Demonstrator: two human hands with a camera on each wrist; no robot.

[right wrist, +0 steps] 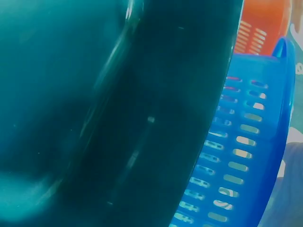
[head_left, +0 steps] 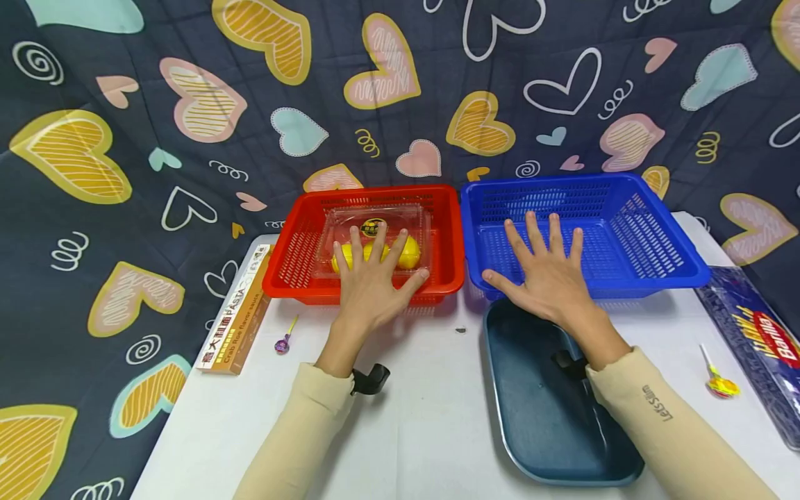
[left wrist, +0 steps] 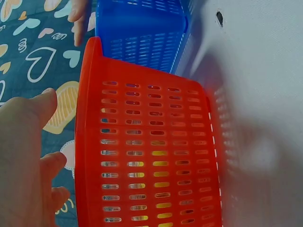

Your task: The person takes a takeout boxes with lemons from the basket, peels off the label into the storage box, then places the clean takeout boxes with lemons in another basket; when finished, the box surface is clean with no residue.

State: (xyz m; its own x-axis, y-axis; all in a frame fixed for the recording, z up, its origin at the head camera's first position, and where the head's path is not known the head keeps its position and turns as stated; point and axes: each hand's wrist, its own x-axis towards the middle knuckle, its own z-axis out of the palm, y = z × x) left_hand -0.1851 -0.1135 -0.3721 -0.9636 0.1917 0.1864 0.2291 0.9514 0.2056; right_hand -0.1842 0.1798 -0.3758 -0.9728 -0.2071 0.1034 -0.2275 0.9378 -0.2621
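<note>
My left hand (head_left: 373, 285) is spread with straight fingers over the front of the red basket (head_left: 284, 274), holding nothing. Inside that basket lies a clear plastic box (head_left: 375, 215) with yellow fruit (head_left: 409, 253) in it, partly hidden behind my fingers. My right hand (head_left: 550, 278), fingers fanned out, hovers above the front rim of the blue basket (head_left: 644, 243) and holds nothing. Below the right wrist, a dark teal tray (head_left: 537, 410) lies on the table, partly covered by the forearm. In the left wrist view, fingers (left wrist: 45, 106) show beside the red basket's rim (left wrist: 85, 142).
On the left stands a pasta box (head_left: 240, 312), with a purple lollipop (head_left: 282, 344) beside it. At the right lie a yellow-red lollipop (head_left: 721, 385) and a blue Barilla pack (head_left: 759, 340). A small dark fragment (head_left: 461, 330) is near the middle. A heart-patterned cloth (head_left: 425, 83) hangs behind the baskets.
</note>
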